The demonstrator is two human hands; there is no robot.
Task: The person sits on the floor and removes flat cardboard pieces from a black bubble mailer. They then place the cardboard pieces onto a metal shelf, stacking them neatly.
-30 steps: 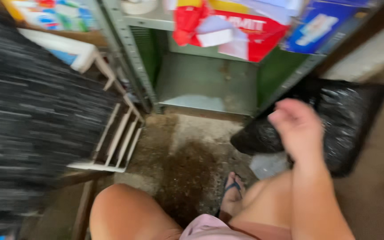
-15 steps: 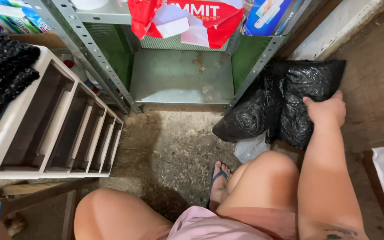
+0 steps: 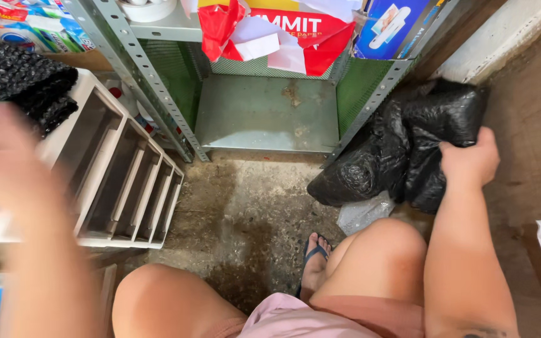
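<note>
My right hand (image 3: 469,161) is closed on the top of a black plastic bag (image 3: 402,150) that slumps on the floor beside a metal shelf unit. My left hand (image 3: 4,169) is raised at the left edge, motion-blurred, in front of a white slotted file tray (image 3: 129,188); whether it holds anything cannot be told. My bare knees and a foot in a blue flip-flop (image 3: 313,260) fill the bottom of the view.
The green metal shelf (image 3: 267,116) has a bare bottom board; red paper packaging (image 3: 270,31) and a blue box (image 3: 386,28) sit on the level above. A dark knitted cloth (image 3: 20,78) lies on the tray. Stained concrete floor (image 3: 245,206), clear plastic scrap (image 3: 364,213), white sheet at right.
My right hand went from hovering over the bag to gripping its top. The view swung left to right and steadied. My left hand has come up into view, blurred.
</note>
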